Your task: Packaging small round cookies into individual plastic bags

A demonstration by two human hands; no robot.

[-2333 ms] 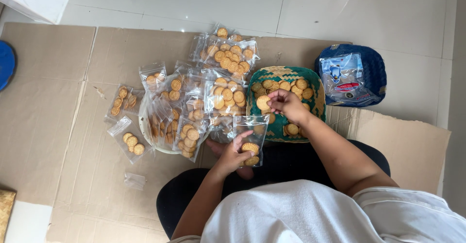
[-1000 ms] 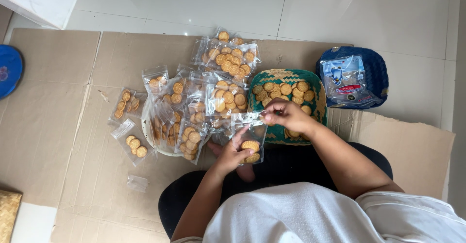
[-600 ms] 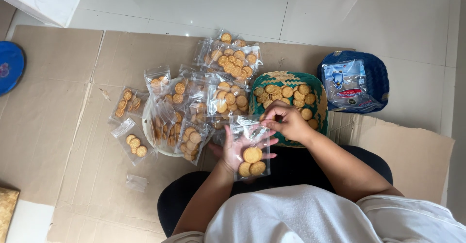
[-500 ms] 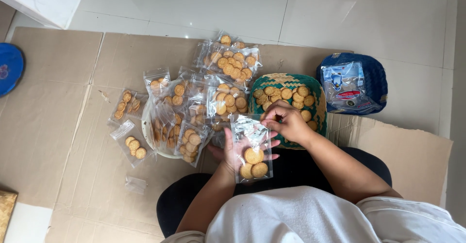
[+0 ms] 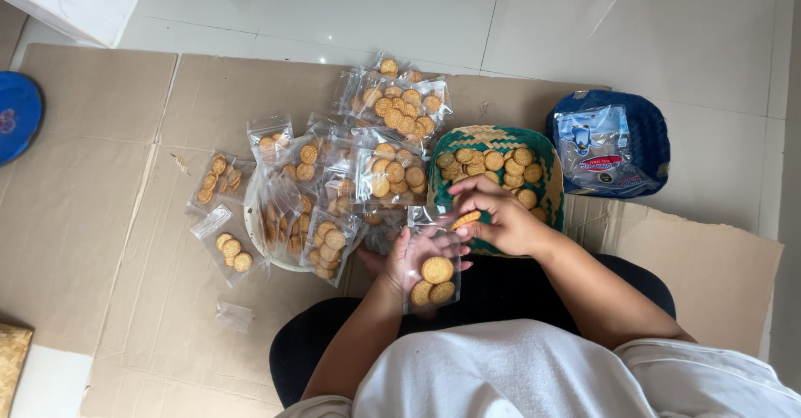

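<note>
Bag (image 5: 432,261) with three biscuits lies on my left hand (image 5: 402,261), fingers spread under it. My right hand (image 5: 501,218) pinches a biscuit (image 5: 465,219) at the bag's mouth, just before the basket (image 5: 546,163).

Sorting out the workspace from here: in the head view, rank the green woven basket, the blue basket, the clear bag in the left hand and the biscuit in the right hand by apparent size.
1. green woven basket
2. blue basket, only slightly smaller, so those two are close
3. clear bag
4. biscuit, seen edge-on
</note>
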